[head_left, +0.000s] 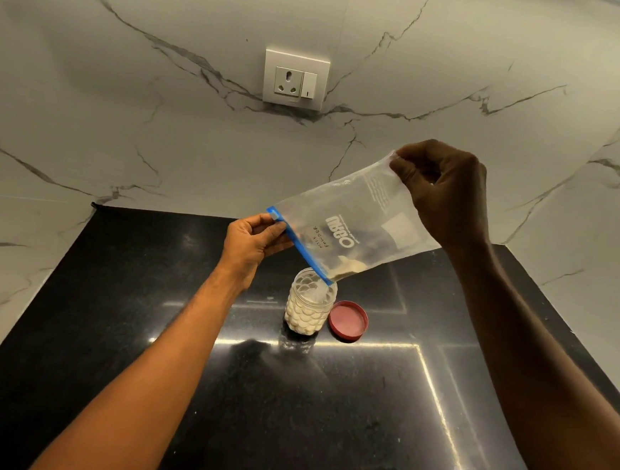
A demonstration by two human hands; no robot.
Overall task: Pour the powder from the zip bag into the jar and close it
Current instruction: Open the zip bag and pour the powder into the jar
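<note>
Nearest to us, both forearms reach fwd over the black countertop [129,294], which carries bright strip reflections. Mid-counter stands the jar [309,305], clear plastic w/ dimpled wall, upright, lid off, filled w/ pale powder [304,316] to approx. its shoulder. Just right of the jar, apart from it, lies the red lid [348,319], flat on the counter.

Above the jar we see the zip bag [354,223], clear w/ printed text, held tilted: blue zip strip [298,245] lowest, its lower corner sitting over the jar mouth. A small remnant of powder collects in that low corner; the rest of the bag looks empty. Whether powder is falling, we cannot tell.

Left hand [254,245]: left of the bag, fingers curled closed, pinching the upper end of the zip strip. Right hand [441,193]: higher and farther back, fingers closed in a pinch on the bag's raised bottom corner, so the bag hangs stretched betw. the two hands.

Behind: white marble-veined wall [125,109] w/ a socket-and-switch plate [296,79].
</note>
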